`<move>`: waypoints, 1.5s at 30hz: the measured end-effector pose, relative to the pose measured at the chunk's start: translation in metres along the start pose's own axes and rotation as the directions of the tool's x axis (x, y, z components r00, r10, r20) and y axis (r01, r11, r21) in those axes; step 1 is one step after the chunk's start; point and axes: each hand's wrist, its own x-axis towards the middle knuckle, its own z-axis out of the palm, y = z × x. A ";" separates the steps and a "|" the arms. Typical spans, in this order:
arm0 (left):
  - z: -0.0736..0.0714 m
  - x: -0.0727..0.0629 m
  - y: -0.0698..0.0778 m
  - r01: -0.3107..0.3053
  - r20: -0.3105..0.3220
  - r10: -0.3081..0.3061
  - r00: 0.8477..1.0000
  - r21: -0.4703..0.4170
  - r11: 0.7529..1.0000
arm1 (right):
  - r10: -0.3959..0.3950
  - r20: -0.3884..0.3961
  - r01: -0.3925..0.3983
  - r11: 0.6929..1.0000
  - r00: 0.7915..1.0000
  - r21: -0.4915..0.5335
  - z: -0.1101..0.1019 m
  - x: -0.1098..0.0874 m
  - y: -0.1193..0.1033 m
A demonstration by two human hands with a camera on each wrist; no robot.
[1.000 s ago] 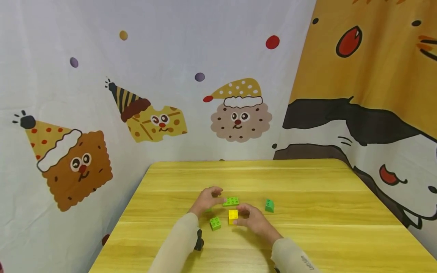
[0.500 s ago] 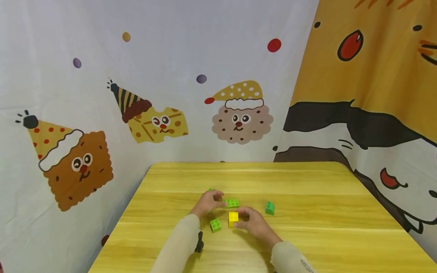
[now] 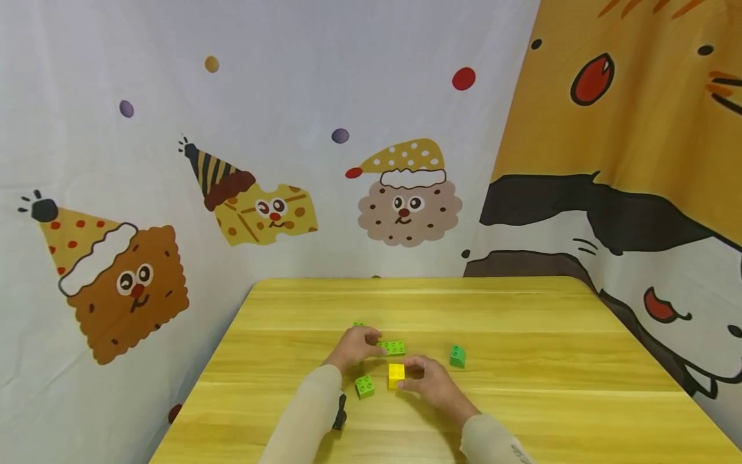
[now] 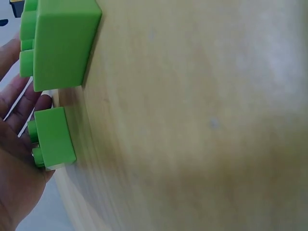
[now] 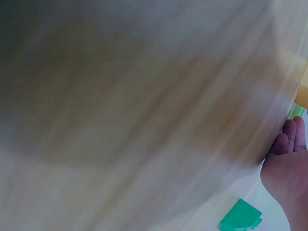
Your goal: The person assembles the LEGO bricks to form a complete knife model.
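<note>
My left hand (image 3: 354, 347) hovers over the table around the left end of a long light-green toy brick (image 3: 395, 348), its fingers loosely bent. Nearer me lies a square light-green brick (image 3: 364, 386). Another light-green brick (image 3: 359, 324) shows only partly beyond the left hand. In the left wrist view, two green bricks stand beside the hand (image 4: 19, 163), whose fingers are spread. A yellow brick (image 3: 397, 375) stands at centre. My right hand (image 3: 435, 383) is at its right side, thumb near the front edge, fingers relaxed; the right wrist view shows them fairly straight.
A darker green brick with a curved side (image 3: 457, 356) lies to the right of the yellow one. The wooden table (image 3: 551, 419) ends at the back against a printed cloth (image 3: 324, 77) with cartoon figures. A black strap item (image 3: 340, 412) sits on the left sleeve.
Since the first frame, my left hand has shifted slightly toward the long brick, and a green brick now shows beyond it. The right hand stays beside the yellow brick. The view tilts a little.
</note>
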 end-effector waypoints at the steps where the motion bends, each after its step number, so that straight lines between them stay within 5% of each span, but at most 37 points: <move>1: 0.000 0.000 0.000 0.002 -0.001 -0.002 1.000 0.000 1.000 | -0.004 0.003 0.004 1.000 1.000 0.007 -0.001 0.000 0.000; 14: 0.005 0.001 0.003 0.002 0.003 -0.003 1.000 0.095 0.995 | -0.023 0.031 0.022 1.000 0.999 0.014 -0.017 -0.004 0.004; 24: 0.005 0.005 0.003 -0.067 0.020 0.064 0.998 0.302 0.951 | 0.011 0.014 -0.011 1.000 1.000 0.021 -0.019 -0.004 0.002; 36: -0.003 0.002 0.006 -0.012 0.000 0.012 1.000 0.145 0.989 | 0.032 -0.006 -0.032 0.999 0.999 0.025 -0.018 0.001 0.006; 45: -0.016 -0.002 0.011 -0.052 0.018 0.051 0.999 0.075 0.996 | 0.032 0.011 -0.032 0.999 0.999 0.014 -0.018 0.003 0.005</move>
